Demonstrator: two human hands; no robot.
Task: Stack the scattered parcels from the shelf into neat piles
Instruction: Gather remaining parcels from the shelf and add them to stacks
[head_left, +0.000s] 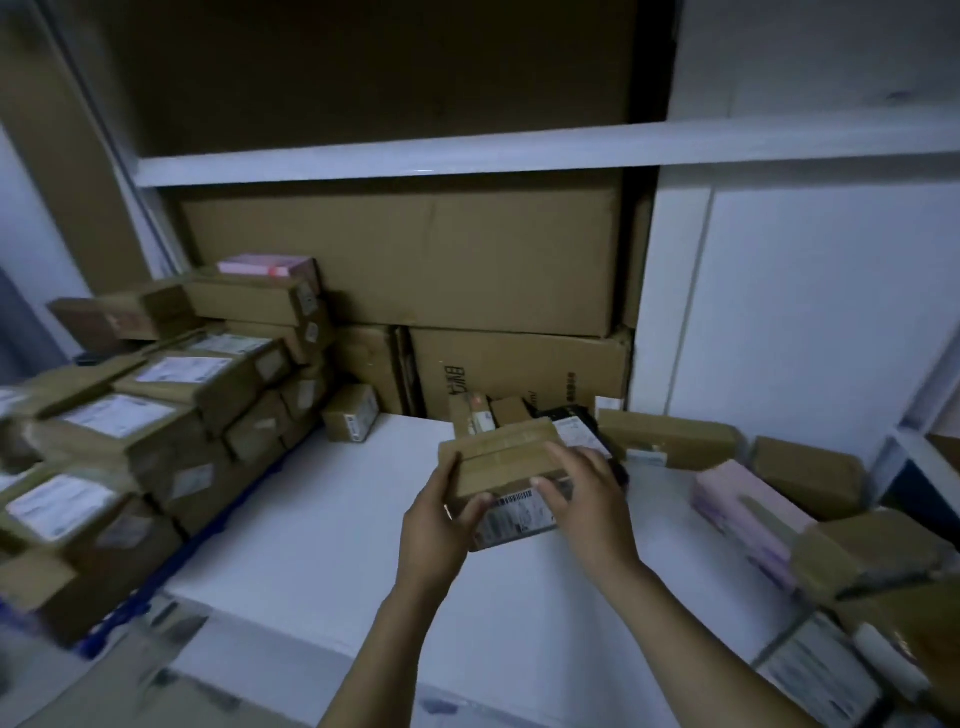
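Left hand (441, 525) and right hand (587, 504) gripping taped brown cardboard parcel (504, 462), over white shelf (322, 545), brown parcel stacks (156, 431) at left

The light is dim and bluish throughout. Under the left hand (436, 525) and the right hand (589, 499) lies a white shelf board (322, 545), which reaches from the near edge to the back of the bay. Left of the left hand, a blue rail (111, 626) edges the neighbouring shelf. Beyond both hands, large brown cartons (405, 260) stand stacked at the back. They fill the bay up to a white upper shelf board (467, 153) well above the hands, and the bay over that board is dark. Right of the right hand rises a white wall panel (810, 291), with a pale shelf upright (917, 415) slanting at its foot. Far left of the left hand a pale wall (26, 223) shows, blurred.
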